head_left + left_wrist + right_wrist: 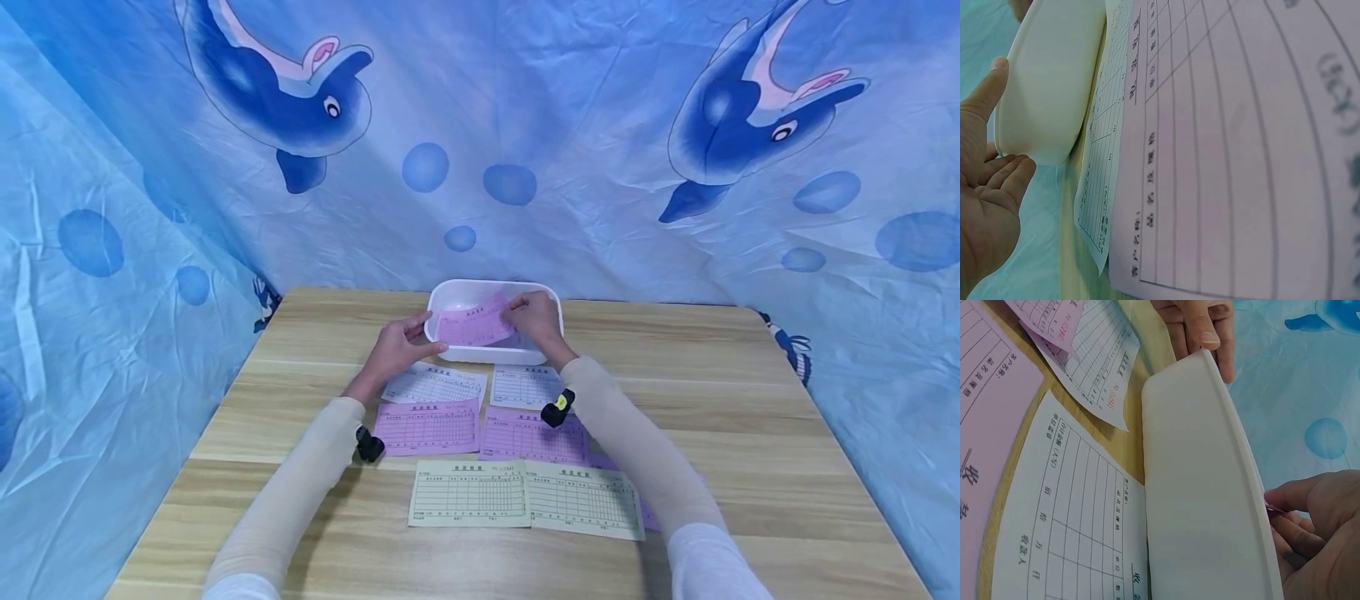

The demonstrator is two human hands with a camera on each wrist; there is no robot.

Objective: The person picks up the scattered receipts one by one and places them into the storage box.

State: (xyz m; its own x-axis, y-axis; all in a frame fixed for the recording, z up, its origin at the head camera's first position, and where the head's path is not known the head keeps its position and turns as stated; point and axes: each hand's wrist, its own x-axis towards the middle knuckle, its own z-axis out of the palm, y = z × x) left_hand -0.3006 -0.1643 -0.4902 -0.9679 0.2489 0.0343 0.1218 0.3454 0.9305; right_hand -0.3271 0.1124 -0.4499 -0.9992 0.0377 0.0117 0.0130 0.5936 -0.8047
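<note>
A white plastic basin (487,355) stands at the back of the table. My left hand (396,346) holds its left end, thumb on the front rim and fingers around the outer side. Inside the basin, a pink receipt slip (468,327) leans at a slant. My right hand (536,317) reaches over the basin's right part and pinches this slip at its right end between thumb and fingers. In the right wrist view, the basin's wall (1204,475) hides most of the slip, and only a pink edge (1274,508) shows at the fingertips.
Printed slips lie in rows before the basin: white ones (438,384), pink ones (427,429) and pale green ones (468,496). Another pink slip lies partly under my right forearm. Behind the wooden table (750,467) hangs a blue dolphin-print curtain (585,242).
</note>
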